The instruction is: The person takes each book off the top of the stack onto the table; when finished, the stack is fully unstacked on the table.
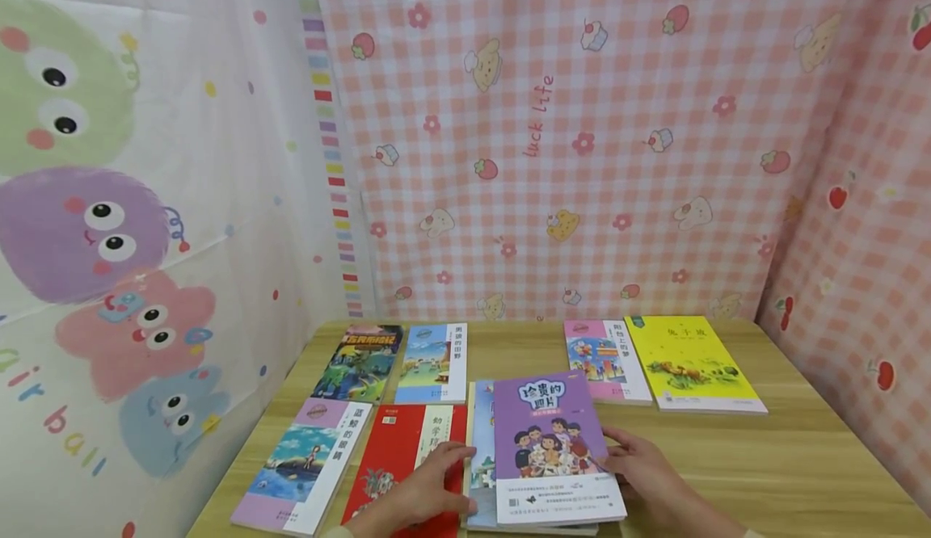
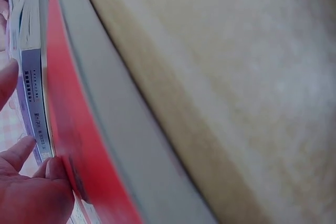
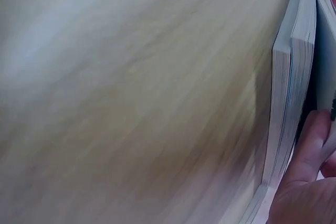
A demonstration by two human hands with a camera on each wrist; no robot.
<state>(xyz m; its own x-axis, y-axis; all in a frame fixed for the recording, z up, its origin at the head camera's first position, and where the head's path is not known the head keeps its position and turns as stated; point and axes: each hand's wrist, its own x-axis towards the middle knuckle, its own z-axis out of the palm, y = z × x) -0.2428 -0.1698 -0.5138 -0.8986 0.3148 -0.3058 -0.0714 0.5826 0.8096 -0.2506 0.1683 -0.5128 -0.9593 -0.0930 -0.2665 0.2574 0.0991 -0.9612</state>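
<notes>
A purple-and-white book [image 1: 550,449] lies slightly askew over a light-blue book [image 1: 483,425] at the table's front middle. My right hand [image 1: 643,473] holds the purple book by its right edge; in the right wrist view a finger [image 3: 311,148] is tucked beneath that raised edge, above the page edges [image 3: 283,103] of the books below. On the other side, my left hand [image 1: 429,489] reaches over a red book [image 1: 393,465], its fingertips touching the left side of the stack. Book spines [image 2: 35,103] stand beside those fingers in the left wrist view.
Left of the stack lie a blue-whale-titled book [image 1: 301,465], a dark green book [image 1: 360,363] and a blue-and-white book [image 1: 432,363]. At the back right are a pink-and-white book [image 1: 605,360] and a yellow book [image 1: 694,364]. Patterned curtains [image 1: 553,118] enclose the wooden table [image 1: 800,473].
</notes>
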